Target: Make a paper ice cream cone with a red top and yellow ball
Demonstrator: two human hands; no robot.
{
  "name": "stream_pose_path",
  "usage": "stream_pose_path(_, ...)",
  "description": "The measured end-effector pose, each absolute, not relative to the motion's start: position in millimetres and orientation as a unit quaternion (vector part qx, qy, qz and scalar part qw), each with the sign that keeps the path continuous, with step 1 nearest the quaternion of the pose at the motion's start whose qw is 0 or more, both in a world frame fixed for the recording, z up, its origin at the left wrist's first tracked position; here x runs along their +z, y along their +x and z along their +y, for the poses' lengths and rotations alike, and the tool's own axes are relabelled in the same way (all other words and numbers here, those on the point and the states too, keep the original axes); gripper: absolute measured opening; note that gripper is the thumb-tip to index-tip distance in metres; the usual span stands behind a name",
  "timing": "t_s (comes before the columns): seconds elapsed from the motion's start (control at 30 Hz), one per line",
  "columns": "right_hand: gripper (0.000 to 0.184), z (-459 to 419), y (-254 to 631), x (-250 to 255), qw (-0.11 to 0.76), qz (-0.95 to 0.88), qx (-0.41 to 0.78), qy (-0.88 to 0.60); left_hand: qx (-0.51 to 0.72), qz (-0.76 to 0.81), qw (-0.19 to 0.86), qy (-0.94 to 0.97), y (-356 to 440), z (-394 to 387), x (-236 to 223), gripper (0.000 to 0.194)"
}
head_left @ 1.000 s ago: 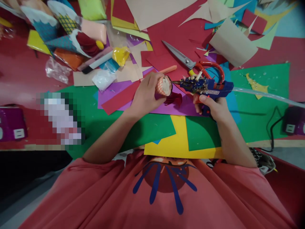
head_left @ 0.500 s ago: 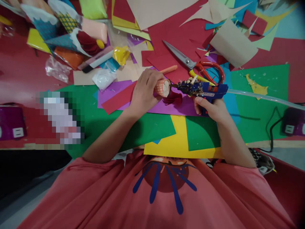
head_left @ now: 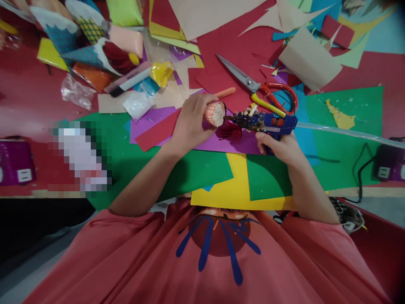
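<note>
While the L hand [head_left: 193,121] wraps round the orange-checked cone [head_left: 211,114], pale end turned to the glue gun [head_left: 267,122], the R hand [head_left: 282,146] grips the gun's handle, so the 2 hands are apart, each clamped on its own item. The cone is up over the purple sheet [head_left: 243,144], w/ the nozzle [head_left: 228,118] right by its rim; can't tell if they touch. Main risk, prob., is a burn: if the tip's hot & the cone slips or L fingers creep toward the rim, it could meet skin. Too hard a squeeze could flood the rim or drip glue on the dark red curl [head_left: 229,130] just below, sticking it to the sheet; whether a finger presses the trigger isn't clear. Pale bits crusted on the gun's front could drop or smear onto the cone. Too tight an L grip might dent it. The scissors [head_left: 242,75] lie just beyond the gun, so a careless swing could knock them. The long glue stick [head_left: 341,130] out the gun's back runs R over the green sheet [head_left: 367,101] & might snag, pulling the aim off.
</note>
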State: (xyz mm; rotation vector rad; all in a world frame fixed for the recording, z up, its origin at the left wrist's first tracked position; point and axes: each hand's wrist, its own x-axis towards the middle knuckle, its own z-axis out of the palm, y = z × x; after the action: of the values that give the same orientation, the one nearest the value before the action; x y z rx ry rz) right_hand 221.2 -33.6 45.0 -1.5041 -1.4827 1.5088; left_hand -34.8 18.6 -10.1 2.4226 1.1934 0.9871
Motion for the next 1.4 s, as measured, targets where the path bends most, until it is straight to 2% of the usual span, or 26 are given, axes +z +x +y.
stream_pose_path(0.3, 0.057, -34, 222, 46, 0.271, -0.555, 0.559, -0.553, 0.398, 0.379, 0.09, 0.831, -31, 22, -10, 0.029)
stream_pose_path(0.73, 0.054, -39, 222, 42, 0.238, -0.558, 0.56, -0.564, 0.329, 0.428, 0.144, 0.829, -37, 23, -19, 0.028)
stream_pose_path(0.9, 0.056, -39, 222, 43, 0.258, -0.54, 0.584, -0.548, 0.357, 0.413, 0.091, 0.833, -35, 22, -15, 0.025)
stream_pose_path(1.1, 0.053, -40, 219, 44, 0.237, -0.543, 0.577, -0.562, 0.342, 0.403, 0.108, 0.842, -35, 20, -18, 0.037)
stream_pose_path(1.4, 0.046, -37, 222, 44, 0.235, -0.557, 0.554, -0.572, 0.357, 0.399, 0.08, 0.841, -35, 21, -18, 0.039)
